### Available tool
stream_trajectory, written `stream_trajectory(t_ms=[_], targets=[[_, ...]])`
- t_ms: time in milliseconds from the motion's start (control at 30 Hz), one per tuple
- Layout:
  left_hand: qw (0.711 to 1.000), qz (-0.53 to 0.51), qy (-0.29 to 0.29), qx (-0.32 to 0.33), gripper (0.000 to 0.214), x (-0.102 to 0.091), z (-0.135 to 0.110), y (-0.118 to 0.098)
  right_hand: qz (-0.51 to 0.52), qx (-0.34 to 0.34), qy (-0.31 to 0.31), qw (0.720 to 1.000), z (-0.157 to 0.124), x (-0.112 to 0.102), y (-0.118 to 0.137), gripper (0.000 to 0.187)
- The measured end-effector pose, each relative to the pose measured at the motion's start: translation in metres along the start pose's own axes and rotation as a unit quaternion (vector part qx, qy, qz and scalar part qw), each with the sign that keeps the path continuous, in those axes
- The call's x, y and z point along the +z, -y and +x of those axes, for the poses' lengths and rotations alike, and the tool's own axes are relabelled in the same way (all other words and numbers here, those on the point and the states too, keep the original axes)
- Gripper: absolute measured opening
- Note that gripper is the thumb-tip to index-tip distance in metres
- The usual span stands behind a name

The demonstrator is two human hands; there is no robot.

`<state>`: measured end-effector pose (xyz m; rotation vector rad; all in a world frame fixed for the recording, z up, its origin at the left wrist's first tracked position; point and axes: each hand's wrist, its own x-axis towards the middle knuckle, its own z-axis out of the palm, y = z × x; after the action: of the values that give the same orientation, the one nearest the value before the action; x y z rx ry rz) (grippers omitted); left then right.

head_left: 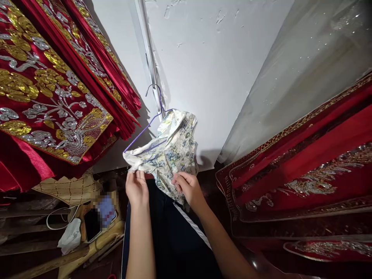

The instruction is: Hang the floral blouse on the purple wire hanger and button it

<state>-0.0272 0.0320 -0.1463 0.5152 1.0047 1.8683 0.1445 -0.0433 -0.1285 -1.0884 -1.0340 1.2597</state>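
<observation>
R hand [187, 188] pinches floral garment [181, 145] at front, prob. to steady it on purple hanger [142, 133]; L hand [137, 190] at its edge, can't tell if gripping.

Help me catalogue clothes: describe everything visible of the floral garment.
The floral garment is pale, thin-looking fabric with blue and yellowish motifs. Collared and creased, it hangs askew on a purple hanger before a white wall. The left hand touches its lower left edge; the right hand is curled against its front.
</observation>
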Motion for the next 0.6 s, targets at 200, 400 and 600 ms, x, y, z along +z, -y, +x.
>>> stream_trajectory(t_ms=[200, 400, 600], targets=[[0.897, 0.3, 0.324, -0.03, 0.027, -0.002, -0.052, 0.002, -0.124, -0.111, -0.086, 0.982, 0.01, -0.003, -0.017, 0.027], [0.84, 0.345, 0.419, -0.015, 0.027, 0.012, -0.075, -0.018, -0.127, -0.103, -0.127, 0.978, 0.005, -0.002, -0.033, 0.039], [0.87, 0.261, 0.418, 0.026, 0.019, 0.026, -0.085, -0.039, -0.103, -0.201, -0.324, 0.919, 0.0, -0.015, -0.011, 0.03]])
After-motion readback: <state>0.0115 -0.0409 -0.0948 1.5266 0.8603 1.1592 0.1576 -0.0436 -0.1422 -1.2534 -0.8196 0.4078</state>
